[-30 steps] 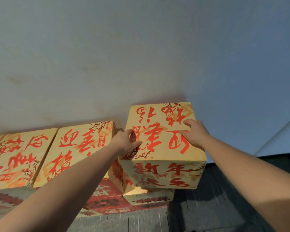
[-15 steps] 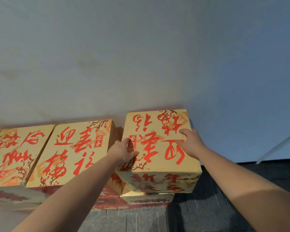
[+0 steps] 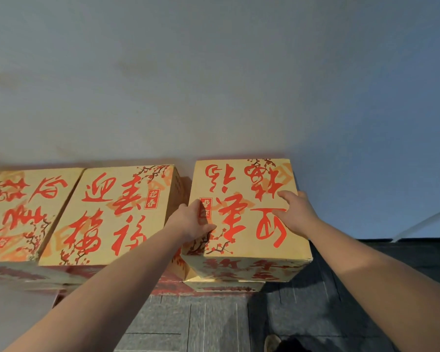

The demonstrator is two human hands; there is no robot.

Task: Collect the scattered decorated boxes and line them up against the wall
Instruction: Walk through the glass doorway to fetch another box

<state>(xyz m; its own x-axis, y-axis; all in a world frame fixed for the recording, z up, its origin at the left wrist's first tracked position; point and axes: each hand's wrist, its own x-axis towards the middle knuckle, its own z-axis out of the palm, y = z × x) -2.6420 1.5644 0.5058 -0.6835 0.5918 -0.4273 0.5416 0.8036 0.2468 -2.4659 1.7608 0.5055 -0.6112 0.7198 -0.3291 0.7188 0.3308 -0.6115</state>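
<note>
Held box: a yellow cardboard box with red brush calligraphy and plum-branch print [image 3: 241, 212], squarish, matte, with crisp folded edges; it sits at the right end of the row, its far edge up against the wall, its near front face showing more red characters.
Left hand: the left hand [image 3: 191, 223] sits on the box's left top edge; the thumb lies flat across the printed top and the fingers curl over the left side, gripping the edge. The fingertips are hidden behind the box.
Right hand: the right hand [image 3: 294, 212] lies on the top panel near the right edge; the thumb stretches across the red character, the fingers wrap down over the right side. It grips the box too.
Box relative to fingers: the box is clasped between the two hands, thumbs on top, fingers down either side.
Neighbour box: a second yellow printed cardboard box [image 3: 112, 214] stands just left, a narrow gap between the two; it too backs onto the wall.
Third box: another matching carton [image 3: 23, 212] continues the row at the left border.
Lower layer: flatter red-and-cream printed cartons [image 3: 221, 285] lie under the row.
Wall: a plain pale grey wall [image 3: 214, 85], smooth, faintly smudged.
Floor: dark grey ribbed carpet tiles [image 3: 201, 323].
</note>
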